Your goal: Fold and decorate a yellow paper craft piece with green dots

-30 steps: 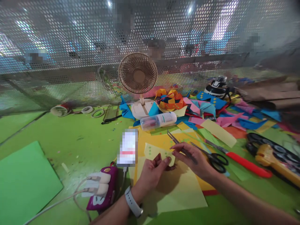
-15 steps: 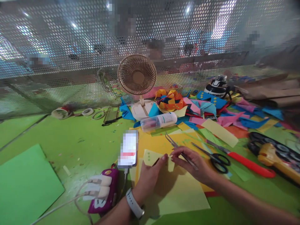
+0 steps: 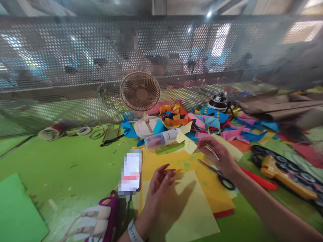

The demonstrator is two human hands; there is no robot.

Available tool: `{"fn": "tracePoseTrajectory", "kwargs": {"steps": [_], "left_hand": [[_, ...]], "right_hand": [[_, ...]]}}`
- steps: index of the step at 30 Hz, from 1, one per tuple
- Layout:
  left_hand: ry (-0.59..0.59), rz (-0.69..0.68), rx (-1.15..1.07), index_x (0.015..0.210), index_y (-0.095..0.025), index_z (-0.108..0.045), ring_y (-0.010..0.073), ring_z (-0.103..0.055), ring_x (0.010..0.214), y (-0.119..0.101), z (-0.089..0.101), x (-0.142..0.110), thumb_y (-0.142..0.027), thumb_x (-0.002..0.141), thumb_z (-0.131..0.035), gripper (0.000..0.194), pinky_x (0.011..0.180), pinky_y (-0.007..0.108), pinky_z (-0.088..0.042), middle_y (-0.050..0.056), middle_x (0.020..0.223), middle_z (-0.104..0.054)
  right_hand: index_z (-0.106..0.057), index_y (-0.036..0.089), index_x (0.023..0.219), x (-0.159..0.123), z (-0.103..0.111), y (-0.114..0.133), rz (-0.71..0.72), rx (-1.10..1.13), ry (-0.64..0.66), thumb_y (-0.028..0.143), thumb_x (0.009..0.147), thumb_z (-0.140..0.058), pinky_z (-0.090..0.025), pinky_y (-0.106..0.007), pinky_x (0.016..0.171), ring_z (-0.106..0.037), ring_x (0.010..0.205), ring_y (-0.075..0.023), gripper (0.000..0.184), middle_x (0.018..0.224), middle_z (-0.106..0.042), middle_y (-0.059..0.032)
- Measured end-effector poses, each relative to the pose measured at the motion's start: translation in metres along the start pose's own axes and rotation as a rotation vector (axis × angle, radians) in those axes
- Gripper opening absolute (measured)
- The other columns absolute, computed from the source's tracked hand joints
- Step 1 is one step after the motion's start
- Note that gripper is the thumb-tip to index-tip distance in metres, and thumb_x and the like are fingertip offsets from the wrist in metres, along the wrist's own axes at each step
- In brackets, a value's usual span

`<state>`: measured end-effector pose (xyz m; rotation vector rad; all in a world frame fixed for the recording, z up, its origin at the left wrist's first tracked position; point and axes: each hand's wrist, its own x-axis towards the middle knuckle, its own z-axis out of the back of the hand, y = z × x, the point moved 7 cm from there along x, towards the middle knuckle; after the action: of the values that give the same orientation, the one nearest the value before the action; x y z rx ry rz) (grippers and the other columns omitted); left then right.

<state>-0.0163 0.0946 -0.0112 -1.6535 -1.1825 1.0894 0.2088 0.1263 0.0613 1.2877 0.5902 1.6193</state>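
Note:
My right hand point(image 3: 218, 154) is raised above the paper. It pinches a folded pale yellow paper piece point(image 3: 190, 146) with small dots on it, and a pair of tweezers point(image 3: 213, 151) is also held in its fingers. Lower and to the left, my left hand point(image 3: 159, 183) hovers over the sheets with its fingers loosely bent and apart, nothing in them. Below it lies a pale yellow sheet point(image 3: 189, 211) on top of a deeper yellow sheet point(image 3: 222, 196) scattered with small green bits. Black-handled scissors point(image 3: 225, 181) rest beside my right forearm, which partly covers a red-handled tool point(image 3: 259, 178).
A phone point(image 3: 131, 171) lies left of the sheets, near a purple box point(image 3: 111, 211) with cables. Behind are a clear bottle point(image 3: 161, 138), a fan point(image 3: 141, 94) and coloured folded paper point(image 3: 209, 121). A green sheet point(image 3: 20, 211) lies left, a yellow-and-black tool point(image 3: 285, 174) right.
My right hand has lifted the dotted paper piece up and away from my left hand, tweezers still held. The left hand has let go and its fingers have loosened. The camera view has tilted up.

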Motion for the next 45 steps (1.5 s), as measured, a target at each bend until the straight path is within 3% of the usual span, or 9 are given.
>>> {"fn": "tracePoseTrajectory", "kwargs": {"steps": [7, 12, 19, 22, 27, 32, 36, 40, 45], "left_hand": [[-0.015, -0.003, 0.023, 0.109, -0.019, -0.061, 0.0244, -0.062, 0.099, 0.008, 0.008, 0.006, -0.051, 0.078, -0.062, 0.044, 0.083, 0.034, -0.047, 0.01, 0.102, -0.068], [-0.018, 0.003, 0.073, 0.102, -0.018, -0.064, 0.0239, -0.065, 0.089, 0.012, 0.007, 0.009, -0.053, 0.072, -0.068, 0.047, 0.078, 0.032, -0.048, 0.009, 0.093, -0.07], [-0.062, 0.013, 0.087, 0.094, -0.019, -0.067, 0.0226, -0.065, 0.082, 0.017, 0.006, 0.009, -0.055, 0.067, -0.071, 0.046, 0.074, 0.03, -0.048, 0.008, 0.085, -0.071], [-0.054, 0.011, 0.088, 0.095, -0.019, -0.067, 0.0222, -0.065, 0.082, 0.019, 0.008, 0.011, -0.056, 0.067, -0.071, 0.047, 0.073, 0.03, -0.048, 0.008, 0.085, -0.071], [-0.022, 0.014, 0.095, 0.095, -0.018, -0.066, 0.0217, -0.064, 0.086, 0.016, 0.008, 0.009, -0.055, 0.066, -0.072, 0.047, 0.075, 0.028, -0.048, 0.008, 0.088, -0.071], [0.028, -0.042, 0.158, 0.097, -0.019, -0.065, 0.021, -0.064, 0.089, 0.011, 0.003, 0.005, -0.047, 0.075, -0.067, 0.036, 0.079, 0.029, -0.047, 0.008, 0.091, -0.07], [0.126, -0.089, 0.276, 0.099, -0.019, -0.063, 0.0203, -0.062, 0.093, 0.006, -0.005, 0.001, -0.037, 0.084, -0.059, 0.024, 0.085, 0.031, -0.046, 0.008, 0.096, -0.068], [0.208, -0.205, 0.461, 0.1, -0.019, -0.062, 0.0197, -0.061, 0.096, -0.007, -0.013, -0.007, -0.03, 0.089, -0.053, 0.018, 0.087, 0.033, -0.046, 0.007, 0.1, -0.066], [0.302, -0.354, 0.608, 0.102, -0.021, -0.061, 0.0166, -0.059, 0.095, -0.02, -0.027, -0.019, -0.023, 0.092, -0.049, 0.016, 0.083, 0.029, -0.047, 0.005, 0.101, -0.063]], "right_hand": [[-0.054, 0.023, 0.1, 0.032, 0.047, 0.015, 0.173, -0.251, 0.061, 0.028, 0.089, -0.049, -0.046, -0.036, 0.082, -0.057, 0.092, -0.0207, 0.013, 0.096, -0.059, -0.0061], [-0.054, 0.023, 0.099, 0.062, 0.066, 0.018, 0.229, -0.244, -0.024, 0.031, 0.088, -0.051, -0.046, -0.034, 0.082, -0.057, 0.091, -0.0199, 0.014, 0.096, -0.058, -0.0055], [-0.055, 0.019, 0.097, 0.122, 0.069, -0.03, 0.198, -0.36, -0.151, 0.033, 0.084, -0.051, -0.047, -0.034, 0.078, -0.06, 0.087, -0.0215, 0.019, 0.093, -0.062, -0.0072], [-0.057, 0.019, 0.09, 0.132, 0.066, -0.054, 0.138, -0.393, -0.186, 0.03, 0.08, -0.053, -0.046, -0.037, 0.076, -0.061, 0.083, -0.0233, 0.016, 0.088, -0.064, -0.0068], [-0.057, 0.019, 0.094, 0.094, 0.046, -0.055, 0.103, -0.356, -0.104, 0.031, 0.084, -0.049, -0.048, -0.032, 0.073, -0.062, 0.08, -0.0195, 0.018, 0.089, -0.066, -0.0057], [-0.06, 0.021, 0.098, 0.016, 0.009, -0.032, 0.078, -0.323, 0.126, 0.031, 0.087, -0.052, -0.05, -0.029, 0.075, -0.064, 0.082, -0.0176, 0.017, 0.092, -0.068, -0.0039], [-0.06, 0.021, 0.104, -0.035, -0.019, -0.029, 0.149, -0.35, 0.367, 0.027, 0.089, -0.052, -0.049, -0.031, 0.08, -0.063, 0.09, -0.0184, 0.017, 0.098, -0.068, -0.0065], [-0.059, 0.019, 0.107, -0.058, -0.03, -0.026, 0.282, -0.399, 0.513, 0.022, 0.091, -0.047, -0.05, -0.032, 0.076, -0.062, 0.088, -0.0195, 0.02, 0.091, -0.068, -0.0082], [-0.057, 0.018, 0.108, -0.066, -0.029, -0.019, 0.369, -0.43, 0.578, 0.015, 0.09, -0.045, -0.05, -0.036, 0.082, -0.062, 0.095, -0.0204, 0.022, 0.096, -0.068, -0.0099]]}}
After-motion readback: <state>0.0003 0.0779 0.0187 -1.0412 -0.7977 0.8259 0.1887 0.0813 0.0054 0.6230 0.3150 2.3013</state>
